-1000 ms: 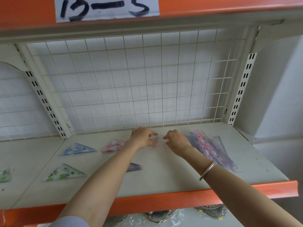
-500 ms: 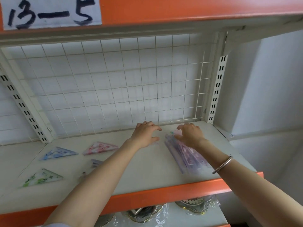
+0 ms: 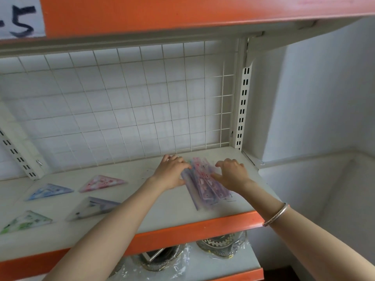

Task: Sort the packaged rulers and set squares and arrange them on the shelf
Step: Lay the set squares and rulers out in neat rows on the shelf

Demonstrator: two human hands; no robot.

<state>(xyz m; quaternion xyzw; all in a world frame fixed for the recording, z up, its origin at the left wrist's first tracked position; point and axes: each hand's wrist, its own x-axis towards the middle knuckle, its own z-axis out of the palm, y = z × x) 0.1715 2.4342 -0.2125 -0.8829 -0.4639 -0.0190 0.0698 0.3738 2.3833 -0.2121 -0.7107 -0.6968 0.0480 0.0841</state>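
Where packaged rulers [image 3: 205, 184] lie: right end of shelf [image 3: 172, 216]; fanned pile now gathered, nearly squared.
Left hand [image 3: 172, 172]: moved in; fingers curl round pile's edge.
Right hand [image 3: 231, 173]: bent fingers press top, gripping nothing.

One wide-angle camera sits on my head, close to the shelf [image 3: 172, 213]. It faces forward and slightly down, taking in the wire grid [image 3: 142, 118] behind, the upper shelf [image 3: 182, 11], and my forearms [image 3: 113, 220].
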